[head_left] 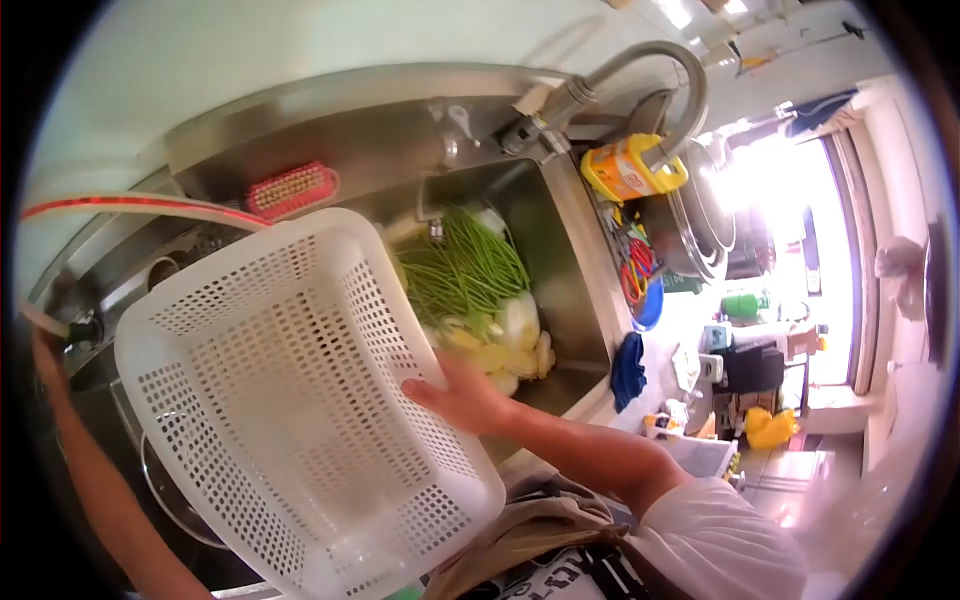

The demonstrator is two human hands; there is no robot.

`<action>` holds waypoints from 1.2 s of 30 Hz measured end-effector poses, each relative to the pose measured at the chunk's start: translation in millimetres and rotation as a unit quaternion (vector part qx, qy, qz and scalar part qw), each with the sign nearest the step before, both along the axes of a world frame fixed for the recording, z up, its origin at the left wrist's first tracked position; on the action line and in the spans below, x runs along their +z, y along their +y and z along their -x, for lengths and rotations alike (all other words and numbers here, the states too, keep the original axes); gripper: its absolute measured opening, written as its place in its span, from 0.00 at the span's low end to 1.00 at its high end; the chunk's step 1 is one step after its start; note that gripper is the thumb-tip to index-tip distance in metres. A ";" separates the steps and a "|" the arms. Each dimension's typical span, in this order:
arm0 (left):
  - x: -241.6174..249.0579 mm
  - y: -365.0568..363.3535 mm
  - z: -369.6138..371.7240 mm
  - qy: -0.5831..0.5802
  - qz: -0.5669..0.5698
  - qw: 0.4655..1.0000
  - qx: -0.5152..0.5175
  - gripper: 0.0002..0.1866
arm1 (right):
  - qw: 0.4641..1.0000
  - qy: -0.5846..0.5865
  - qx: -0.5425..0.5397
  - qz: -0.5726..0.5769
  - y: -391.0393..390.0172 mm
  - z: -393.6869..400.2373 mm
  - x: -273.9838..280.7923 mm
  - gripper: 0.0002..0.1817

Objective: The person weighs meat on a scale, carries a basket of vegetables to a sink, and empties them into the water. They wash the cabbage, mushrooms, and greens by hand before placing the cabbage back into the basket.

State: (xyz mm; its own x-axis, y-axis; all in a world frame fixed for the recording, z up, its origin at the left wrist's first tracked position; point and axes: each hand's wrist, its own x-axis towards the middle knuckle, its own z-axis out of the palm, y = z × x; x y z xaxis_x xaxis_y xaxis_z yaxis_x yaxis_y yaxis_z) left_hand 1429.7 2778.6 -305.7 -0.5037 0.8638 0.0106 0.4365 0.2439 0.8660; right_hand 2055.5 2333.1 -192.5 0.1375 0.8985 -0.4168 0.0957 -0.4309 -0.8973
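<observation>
Right hand (460, 396) grips white basket (290, 365) — green stalks (465, 268) in sink (572, 300)

Harsh white light floods from the opening (835, 270), up and right of the right grip (458, 392), blown out and hazing its surroundings. Left of that grip, the white basket (285, 345) is softly lit; above it, the sink (565, 240) is dimmer. The right grip looks blurred. Wide-angle distortion bends the edges into black corners.

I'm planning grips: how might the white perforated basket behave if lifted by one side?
The white perforated basket is probably light for its size, being riddled with holes. It looks fairly stiff, its rim unbent at the right hand.
</observation>
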 end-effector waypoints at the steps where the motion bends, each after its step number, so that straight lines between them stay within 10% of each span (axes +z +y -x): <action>1: -1.8 1.1 3.1 -0.007 -0.009 1.000 0.000 0.25 | 1.000 -0.001 0.005 0.002 -1.6 -0.4 -2.8 0.23; 6: 20.3 -51.3 -9.8 -0.052 -0.116 0.992 -0.020 0.22 | 0.997 -0.023 0.070 0.039 -21.7 -4.7 6.2 0.25; 9: 114.8 -172.3 -107.0 -0.001 -0.110 0.991 -0.076 0.22 | 0.992 -0.047 0.103 0.060 -41.6 -2.3 21.7 0.30; 12: 185.9 -321.7 -233.3 0.095 -0.020 0.976 -0.195 0.20 | 0.994 0.001 0.105 0.017 -53.7 3.7 13.8 0.31; 19: 167.2 -553.0 -439.3 0.185 0.204 0.904 -0.326 0.27 | 0.971 0.204 0.124 -0.010 -86.8 -40.0 -17.9 0.30; 24: 171.3 -621.6 -555.0 0.307 -0.001 0.935 -0.176 0.22 | 0.949 -0.236 0.171 0.122 -94.3 -200.4 -127.0 0.24; 29: 96.5 -603.9 -719.9 0.049 0.083 0.846 -0.524 0.17 | 0.887 -0.460 -0.030 0.031 -120.0 -250.7 -250.2 0.28; 33: -89.1 -574.2 -750.0 0.173 0.084 0.787 -0.586 0.23 | 0.911 -0.363 0.051 0.186 -86.8 -259.1 -257.0 0.32; 36: -98.8 -560.8 -734.0 0.254 0.174 0.735 -0.604 0.24 | 0.901 -0.343 0.138 0.227 -74.7 -260.6 -274.8 0.33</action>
State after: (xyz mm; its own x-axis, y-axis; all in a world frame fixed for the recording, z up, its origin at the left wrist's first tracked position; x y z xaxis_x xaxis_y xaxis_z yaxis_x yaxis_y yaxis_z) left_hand 2163.8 2217.9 -404.5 0.6258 0.6720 -0.3961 0.7623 -0.4193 0.4930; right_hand 2316.1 2258.4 -467.3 0.2999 0.6966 -0.6518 0.7210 -0.6129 -0.3233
